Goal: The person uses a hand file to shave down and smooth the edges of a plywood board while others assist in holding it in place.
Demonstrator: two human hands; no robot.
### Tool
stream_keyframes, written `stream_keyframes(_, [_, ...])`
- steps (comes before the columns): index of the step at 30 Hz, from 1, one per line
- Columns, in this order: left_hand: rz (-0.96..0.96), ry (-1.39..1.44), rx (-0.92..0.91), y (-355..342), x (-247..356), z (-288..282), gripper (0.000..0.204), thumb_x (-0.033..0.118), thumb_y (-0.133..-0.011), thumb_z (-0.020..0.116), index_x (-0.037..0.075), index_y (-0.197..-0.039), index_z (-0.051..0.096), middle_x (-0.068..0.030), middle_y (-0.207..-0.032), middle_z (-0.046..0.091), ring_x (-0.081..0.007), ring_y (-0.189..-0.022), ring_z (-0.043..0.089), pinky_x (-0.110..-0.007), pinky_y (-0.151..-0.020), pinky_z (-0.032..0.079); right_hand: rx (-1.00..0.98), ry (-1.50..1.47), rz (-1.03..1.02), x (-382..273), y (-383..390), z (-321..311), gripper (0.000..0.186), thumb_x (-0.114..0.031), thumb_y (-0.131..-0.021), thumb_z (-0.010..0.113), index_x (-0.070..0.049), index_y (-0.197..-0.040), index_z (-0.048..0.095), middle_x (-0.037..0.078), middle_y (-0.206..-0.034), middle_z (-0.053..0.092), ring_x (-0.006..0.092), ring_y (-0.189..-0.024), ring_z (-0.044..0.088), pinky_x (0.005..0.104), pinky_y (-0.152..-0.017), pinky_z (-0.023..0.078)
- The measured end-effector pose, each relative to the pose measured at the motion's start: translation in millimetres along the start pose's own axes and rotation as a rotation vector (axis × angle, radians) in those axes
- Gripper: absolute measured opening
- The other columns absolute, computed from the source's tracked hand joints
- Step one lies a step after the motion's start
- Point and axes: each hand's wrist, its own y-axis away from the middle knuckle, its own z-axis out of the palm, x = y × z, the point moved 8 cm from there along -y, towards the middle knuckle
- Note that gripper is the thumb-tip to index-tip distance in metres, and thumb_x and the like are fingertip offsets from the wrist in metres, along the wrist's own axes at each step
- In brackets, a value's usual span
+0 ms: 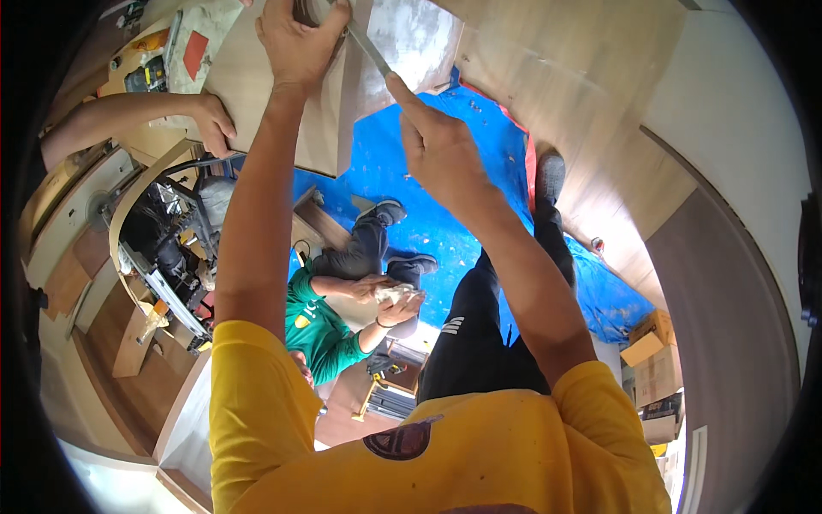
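R hand pinches thin metal strip, far ctr, by wood panel's right edge; L hand at strip's far end, grip can't tell. Uneven push could cause slip, nicking L hand/panel.

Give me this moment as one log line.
left hand: over panel | right hand: holds metal strip | another person's hand: on panel | green-shirted person: holds white wad
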Motion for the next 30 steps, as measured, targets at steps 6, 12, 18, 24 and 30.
stream_keyframes(6, [-0.196, 0.329, 0.324, 10, -36, -15, 0.050, 0.011, -0.084, 0.067, -0.006, -0.129, 0.055, -0.0175, -0.136, 0.052, -0.0244, -0.121, 0.053, -0.033, -0.105, 0.041, 0.030, 0.082, -0.159, -18, -36, 30, 0.054, -0.002, -0.092, 0.057, -0.011, -0.145, 0.049, 0.022, -0.079, 0.064, 0.0356, -0.067, 0.065, 0.0470, -0.064, 0.052])
stream_keyframes(12, [-0.093, -0.022, 0.093, 5, -28, -22, 0.056, 0.017, -0.083, 0.070, -0.005, -0.131, 0.053, -0.0206, -0.143, 0.048, -0.0281, -0.128, 0.050, -0.038, -0.107, 0.040, 0.081, 0.141, -0.138, -13, -13, 20, 0.054, -0.001, -0.092, 0.057, -0.010, -0.145, 0.049, 0.021, -0.079, 0.064, 0.0360, -0.068, 0.065, 0.0485, -0.064, 0.051])
stream_keyframes(18, [0.148, -0.392, 0.064, 49, -3, -23, 0.057, 0.019, -0.082, 0.072, -0.003, -0.131, 0.054, -0.0221, -0.138, 0.054, -0.0305, -0.133, 0.047, -0.041, -0.111, 0.037, 0.053, 0.058, -0.098, 1, 38, 28, 0.053, -0.009, -0.093, 0.057, -0.010, -0.145, 0.047, 0.019, -0.073, 0.062, 0.0369, -0.064, 0.063, 0.0480, -0.060, 0.053])
stream_keyframes(24, [-0.170, 0.208, 0.264, 50, -42, -34, 0.038, 0.006, -0.086, 0.066, -0.003, -0.122, 0.059, -0.0101, -0.111, 0.064, -0.0183, -0.100, 0.060, -0.029, -0.090, 0.048, 0.083, 0.140, -0.250, -18, 2, 55, 0.059, 0.001, -0.087, 0.056, -0.008, -0.144, 0.048, 0.023, -0.078, 0.065, 0.0381, -0.069, 0.065, 0.0476, -0.062, 0.054])
stream_keyframes(30, [-0.038, 0.079, 0.157, 54, -51, -42, 0.048, 0.012, -0.083, 0.071, -0.002, -0.127, 0.056, -0.0184, -0.132, 0.056, -0.0264, -0.122, 0.054, -0.035, -0.104, 0.042, 0.049, 0.080, -0.097, -18, 20, 48, 0.048, -0.002, -0.091, 0.060, -0.009, -0.139, 0.056, 0.025, -0.088, 0.068, 0.0349, -0.074, 0.069, 0.0431, -0.068, 0.054])
